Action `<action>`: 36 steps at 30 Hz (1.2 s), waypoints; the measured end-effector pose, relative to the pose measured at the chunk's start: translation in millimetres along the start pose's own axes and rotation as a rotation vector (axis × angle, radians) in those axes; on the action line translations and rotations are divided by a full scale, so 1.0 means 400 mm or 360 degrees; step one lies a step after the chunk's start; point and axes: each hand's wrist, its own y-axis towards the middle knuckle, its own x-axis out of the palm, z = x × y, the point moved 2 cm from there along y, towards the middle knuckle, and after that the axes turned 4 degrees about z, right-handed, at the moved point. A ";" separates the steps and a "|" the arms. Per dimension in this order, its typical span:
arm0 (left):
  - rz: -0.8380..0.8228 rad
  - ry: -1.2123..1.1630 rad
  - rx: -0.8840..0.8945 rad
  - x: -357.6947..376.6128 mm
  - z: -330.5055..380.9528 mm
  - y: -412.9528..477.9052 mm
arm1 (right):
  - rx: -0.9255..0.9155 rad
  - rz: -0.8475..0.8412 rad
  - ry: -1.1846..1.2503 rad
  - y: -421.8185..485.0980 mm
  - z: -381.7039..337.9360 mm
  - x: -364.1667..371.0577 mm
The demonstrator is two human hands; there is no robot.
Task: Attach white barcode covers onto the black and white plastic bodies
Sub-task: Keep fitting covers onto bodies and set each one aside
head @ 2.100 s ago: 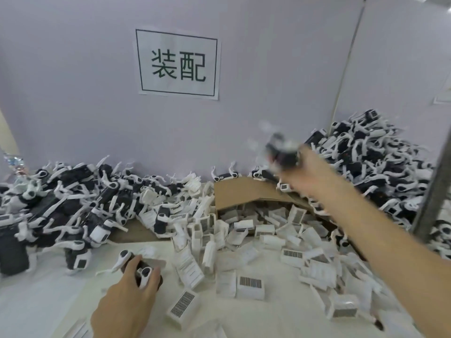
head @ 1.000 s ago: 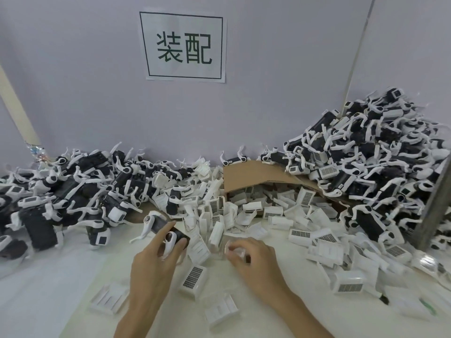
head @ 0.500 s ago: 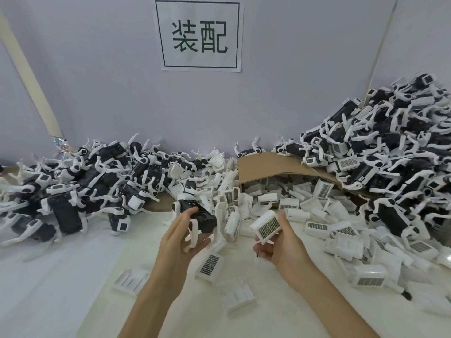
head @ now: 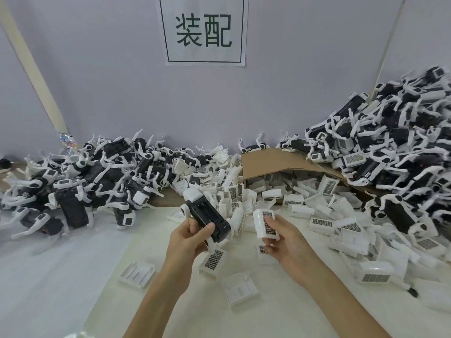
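Note:
My left hand [head: 189, 240] grips a black and white plastic body [head: 205, 214], held above the table with its open black underside up and its white end pointing away. My right hand [head: 284, 240] pinches a white barcode cover [head: 264, 224] just to the right of the body, barcode side toward me. A small gap separates the cover from the body. More white barcode covers [head: 324, 223] lie loose across the table behind and to the right of my hands.
A heap of plastic bodies [head: 80, 189] fills the left side and a taller heap [head: 395, 152] the right. A tipped cardboard box [head: 271, 164] spills covers at the back. Three loose covers [head: 240, 287] lie on the white table [head: 61, 289] under my hands.
My right hand left the right heap, came down to the table and picked up a cover. Both hands rose, and the body has turned underside up beside the cover.

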 end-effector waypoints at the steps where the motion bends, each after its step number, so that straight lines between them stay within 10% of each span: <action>1: -0.0009 0.0018 0.0011 0.003 0.000 -0.001 | -0.0027 -0.0049 -0.0013 -0.002 -0.001 0.002; 8: -0.0021 0.0166 0.0004 0.020 -0.014 -0.001 | -0.0147 -0.0291 -0.0221 -0.014 -0.002 0.022; 36: -0.0579 0.0286 0.0144 0.104 -0.010 -0.057 | -0.0320 0.0142 -0.0497 -0.006 0.016 0.017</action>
